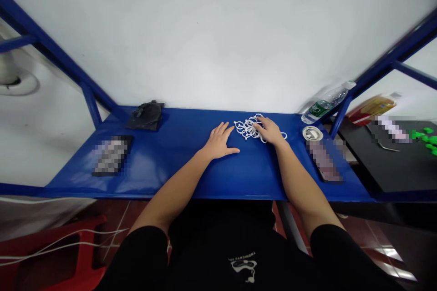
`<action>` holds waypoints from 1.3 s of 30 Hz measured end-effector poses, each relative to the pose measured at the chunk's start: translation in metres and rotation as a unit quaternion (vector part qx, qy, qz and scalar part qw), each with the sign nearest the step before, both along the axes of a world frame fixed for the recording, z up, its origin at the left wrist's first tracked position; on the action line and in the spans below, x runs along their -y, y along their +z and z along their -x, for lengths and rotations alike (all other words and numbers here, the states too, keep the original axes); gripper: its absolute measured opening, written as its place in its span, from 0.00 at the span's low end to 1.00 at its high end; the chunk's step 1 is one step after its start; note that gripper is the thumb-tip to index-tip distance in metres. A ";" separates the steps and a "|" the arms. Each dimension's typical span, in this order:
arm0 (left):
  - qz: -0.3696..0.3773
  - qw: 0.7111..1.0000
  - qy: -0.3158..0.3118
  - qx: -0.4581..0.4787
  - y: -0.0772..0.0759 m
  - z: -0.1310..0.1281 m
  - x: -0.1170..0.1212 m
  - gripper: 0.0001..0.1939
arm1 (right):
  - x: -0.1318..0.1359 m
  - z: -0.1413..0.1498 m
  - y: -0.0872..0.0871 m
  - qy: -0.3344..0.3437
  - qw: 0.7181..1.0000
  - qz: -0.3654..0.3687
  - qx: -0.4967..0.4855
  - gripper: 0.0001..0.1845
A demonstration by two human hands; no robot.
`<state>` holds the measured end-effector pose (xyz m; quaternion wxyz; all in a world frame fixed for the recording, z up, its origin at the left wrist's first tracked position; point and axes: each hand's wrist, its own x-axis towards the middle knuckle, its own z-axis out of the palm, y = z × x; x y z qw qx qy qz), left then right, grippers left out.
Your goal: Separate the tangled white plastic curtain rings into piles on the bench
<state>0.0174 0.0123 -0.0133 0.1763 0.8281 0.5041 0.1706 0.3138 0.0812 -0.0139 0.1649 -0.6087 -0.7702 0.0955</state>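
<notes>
A person's left hand (pixel 218 142) lies on a blue tabletop (pixel 180 159), its grip spread wide and bare, just beside jumbled white rings (pixel 244 129). The right hand (pixel 270 132) covers part of the pile; whether its grip holds any cannot be told. Work looks barely begun, no finished portion visible.

- L hand (pixel 220 142): palm down over blue counter (pixel 184 163), fingers spread, just L of white rings (pixel 244 129).
- R hand (pixel 270 131): fingers & thumb on rings' R part; grip unclear.
- Far L: crumpled blk bag (pixel 150 116) nr wall (pixel 218 36); pixelated dark item (pixel 112 157) nearer front.
- R side: clear btl w/ green label (pixel 319 108), tilted; tape roll (pixel 312 134) btwn btl & pixelated phone-like item (pixel 324 161).
- Far R: green pcs (pixel 428 140) on blk surface (pixel 385 168).
- Below L: red stool (pixel 83 254), white cables (pixel 64 236).
</notes>
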 end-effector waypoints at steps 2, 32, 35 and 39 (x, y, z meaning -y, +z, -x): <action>0.005 1.000 -0.010 -0.011 0.001 -0.002 0.001 0.59 | 0.005 0.013 -0.001 0.041 0.999 -0.009 -0.033 0.37; -0.012 0.997 -0.023 -0.068 -0.002 -0.017 -0.029 0.63 | 0.024 0.038 -0.002 0.105 0.993 0.007 0.044 0.47; -0.007 0.996 -0.040 -0.075 0.000 -0.009 -0.046 0.59 | 0.009 0.061 -0.003 0.093 0.995 0.010 0.034 0.42; 0.012 0.995 -0.056 -0.083 0.006 0.005 -0.064 0.56 | -0.005 0.074 -0.005 0.067 0.998 -0.006 0.005 0.40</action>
